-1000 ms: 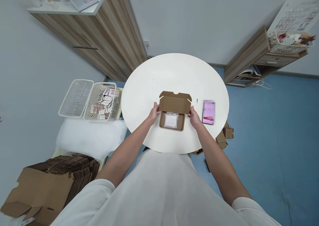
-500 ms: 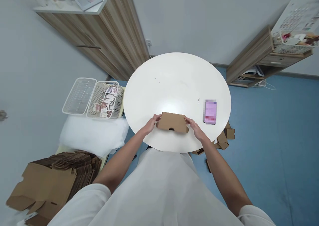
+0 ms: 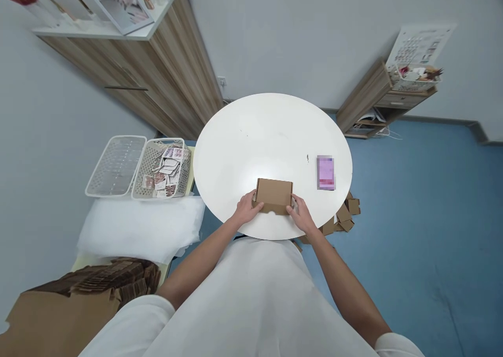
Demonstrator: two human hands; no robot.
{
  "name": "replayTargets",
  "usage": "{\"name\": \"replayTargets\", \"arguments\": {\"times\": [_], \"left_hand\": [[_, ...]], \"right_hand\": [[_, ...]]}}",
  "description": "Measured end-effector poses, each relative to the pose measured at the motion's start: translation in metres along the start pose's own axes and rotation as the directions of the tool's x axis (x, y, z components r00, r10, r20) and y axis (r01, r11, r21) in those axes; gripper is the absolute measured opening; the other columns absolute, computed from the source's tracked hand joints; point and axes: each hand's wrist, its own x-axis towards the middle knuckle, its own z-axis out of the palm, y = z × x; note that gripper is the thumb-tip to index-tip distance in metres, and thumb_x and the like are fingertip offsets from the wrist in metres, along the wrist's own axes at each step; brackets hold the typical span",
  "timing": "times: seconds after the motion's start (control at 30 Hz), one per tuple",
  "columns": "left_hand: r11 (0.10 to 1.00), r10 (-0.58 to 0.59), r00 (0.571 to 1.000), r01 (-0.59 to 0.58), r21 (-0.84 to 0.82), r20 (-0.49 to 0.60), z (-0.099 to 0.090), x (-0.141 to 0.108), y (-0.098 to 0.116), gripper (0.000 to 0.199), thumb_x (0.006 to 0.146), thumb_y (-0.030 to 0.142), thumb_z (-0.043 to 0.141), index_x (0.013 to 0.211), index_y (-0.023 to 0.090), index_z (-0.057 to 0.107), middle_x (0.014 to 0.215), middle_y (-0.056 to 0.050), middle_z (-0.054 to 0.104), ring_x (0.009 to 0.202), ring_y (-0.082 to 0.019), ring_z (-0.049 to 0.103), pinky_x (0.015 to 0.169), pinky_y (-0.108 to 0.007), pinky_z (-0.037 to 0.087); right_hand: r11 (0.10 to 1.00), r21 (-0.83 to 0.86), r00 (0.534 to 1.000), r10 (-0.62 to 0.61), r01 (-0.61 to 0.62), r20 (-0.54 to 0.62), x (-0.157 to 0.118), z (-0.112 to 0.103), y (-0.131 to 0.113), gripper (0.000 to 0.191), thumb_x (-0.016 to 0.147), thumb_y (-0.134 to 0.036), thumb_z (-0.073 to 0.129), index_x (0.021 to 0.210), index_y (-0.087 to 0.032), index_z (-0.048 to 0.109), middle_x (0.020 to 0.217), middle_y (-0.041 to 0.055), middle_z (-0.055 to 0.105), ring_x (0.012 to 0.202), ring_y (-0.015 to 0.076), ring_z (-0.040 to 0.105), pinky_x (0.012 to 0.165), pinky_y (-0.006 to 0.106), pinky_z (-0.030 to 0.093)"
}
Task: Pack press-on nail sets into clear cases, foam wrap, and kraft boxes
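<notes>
A head-worn camera looks forward and steeply down over the wearer's white shirt (image 3: 255, 299), which fills the bottom of the frame at close range. The left arm (image 3: 200, 260) and right arm (image 3: 346, 286) run inward from the lower edge toward the desk (image 3: 271, 131), its whole top in view at middle distance, a cardboard box (image 3: 274, 193) small just below and right of center. The wide view takes in blue floor (image 3: 412, 205) at right, a cabinet (image 3: 129, 68) seen from above at upper left, and the far wall (image 3: 291, 37) across the top.
</notes>
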Motion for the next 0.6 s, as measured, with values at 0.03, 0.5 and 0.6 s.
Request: {"name": "replayTargets", "arguments": {"times": [0.03,0.5,0.6], "left_hand": [[0.998,0.016,1.0,-0.015,-0.065,0.022,-0.001,-0.001,-0.002,0.059,0.077,0.045,0.049,0.129,0.021,0.033,0.126,-0.011,0.045,0.113,-0.026,0.043,0.091,-0.042,0.036],[0.987,0.144,0.99,-0.144,0.07,0.006,-0.048,-0.032,-0.021,0.054,0.081,0.046,0.043,0.128,0.019,0.035,0.092,-0.006,0.047,0.084,-0.018,0.051,0.074,-0.031,0.042],[0.98,0.079,0.997,-0.082,0.183,0.023,-0.053,-0.028,-0.022,0.039,0.087,0.041,0.029,0.111,0.018,0.048,0.083,-0.006,0.048,0.076,-0.018,0.052,0.068,-0.029,0.041]], "right_hand": [[1.0,0.003,1.0,0.012,-0.012,-0.006,-0.003,0.003,-0.002,0.065,0.077,-0.053,0.044,0.133,-0.025,0.028,0.131,0.0095,0.037,0.121,0.0249,0.034,0.1,0.045,0.028],[0.99,0.138,0.999,0.041,-0.036,-0.033,-0.04,0.026,-0.055,0.062,0.08,-0.051,0.041,0.135,-0.026,0.027,0.132,0.0082,0.041,0.116,0.0225,0.042,0.095,0.04,0.035],[0.993,0.08,0.995,0.09,-0.086,-0.04,-0.034,0.029,-0.068,0.057,0.085,-0.052,0.029,0.133,-0.022,0.032,0.127,0.0089,0.046,0.117,0.0218,0.042,0.097,0.037,0.033]]}}
